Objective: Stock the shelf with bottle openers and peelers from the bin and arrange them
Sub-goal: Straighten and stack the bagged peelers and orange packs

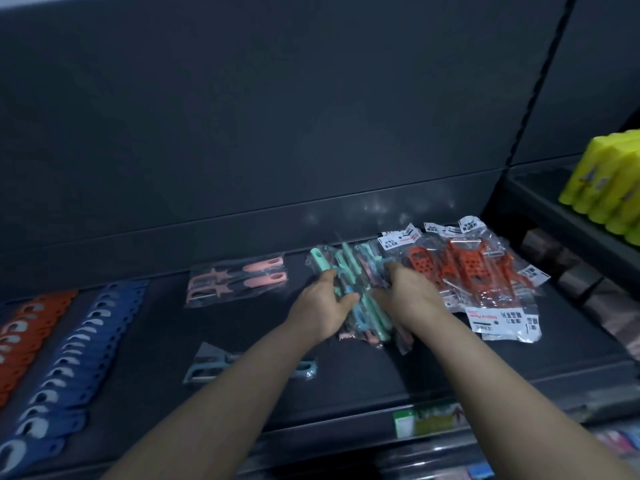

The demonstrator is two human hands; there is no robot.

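Shelf: your dark shelf [363,393] carries all the stock in view; every place below is given relative to the mixed bundle at its middle.
Mixed bundle: bagged peelers [360,296] in mint, blue and pink lie in a loose heap running front to back, between your two hands.
Left hand: your left hand [320,303] grips the left side of the bundle, thumb laid over the top, fingers curled onto the bags.
Right hand: your right hand [405,292] lies palm-down on the right side of the bundle, fingers bent into the bags; how firmly it grips, you cannot tell from this view.
Orange peelers: a pile of bagged orange peelers [481,271] sits just right of the bundle, touching it, header cards facing several ways.
Pink pair: two bagged pink tools [239,282] lie flat left of the bundle, apart from it.
Grey-blue tool: one bagged tool [207,368] lies to the front left of the bundle, partly hidden by your left forearm.
Blue row: overlapped blue openers [79,355] run front to back, well left of the bundle.
Orange row: overlapped orange openers [24,337] lie beside the blue row, further left still.
Yellow packs: yellow packs [606,181] stand on a neighbouring shelf, far right of the bundle and higher.
Bin: not visible.
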